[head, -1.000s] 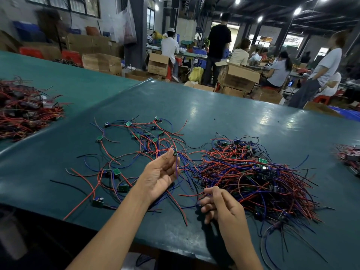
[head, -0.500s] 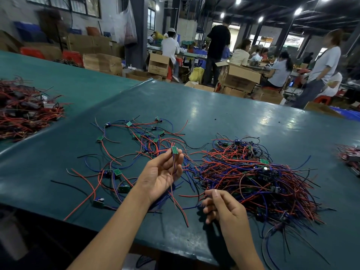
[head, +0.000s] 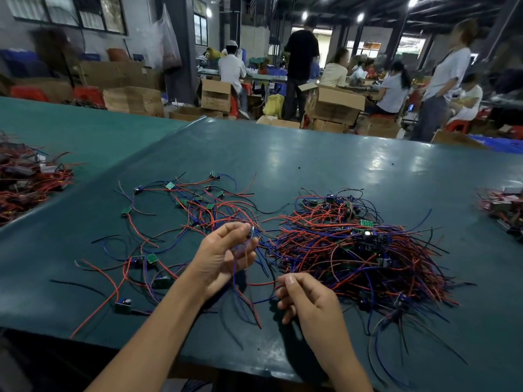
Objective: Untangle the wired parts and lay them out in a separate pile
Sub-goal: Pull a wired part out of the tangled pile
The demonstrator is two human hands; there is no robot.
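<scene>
A dense tangle of red, blue and black wired parts (head: pixel 356 250) lies on the green table at the right. To its left, separated wired parts (head: pixel 181 216) with small green boards are spread loosely. My left hand (head: pixel 226 256) is raised between the two groups, thumb and fingers pinching a small wired part (head: pixel 251 232) whose wires hang down through the palm. Lower and nearer the table edge, my right hand (head: pixel 305 298) has its fingers closed on thin wires that lead from the tangle.
Another heap of red wired parts (head: pixel 25 182) sits on the neighbouring table at far left, and a small one (head: pixel 503 207) at the far right edge. The green table (head: pixel 311 154) ends close below my arms. Behind it stand cardboard boxes (head: pixel 334 103) and several people.
My left hand has lifted a little and turned the pinched part, now showing it edge-on. My right hand has shifted slightly right and up along the wires.
</scene>
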